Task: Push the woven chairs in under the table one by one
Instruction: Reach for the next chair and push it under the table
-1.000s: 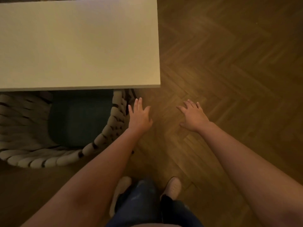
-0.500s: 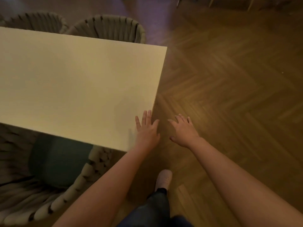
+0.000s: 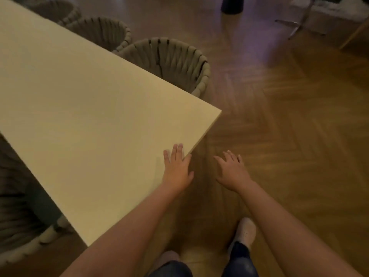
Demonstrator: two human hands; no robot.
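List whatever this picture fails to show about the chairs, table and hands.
1. Near woven chair, head view: its front is hidden under the table top, its left side cut off by the frame edge.
2. Far woven chairs: seats and legs hidden behind the table top.
3. Left hand: blur hides whether it touches the table top.
4. Dark object: cut off by the top edge.

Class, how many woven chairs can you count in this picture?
4. Along the table's far edge: corner chair, middle chair, cropped far chair; the near chair is lower left, partly under the table. Others may be hidden.
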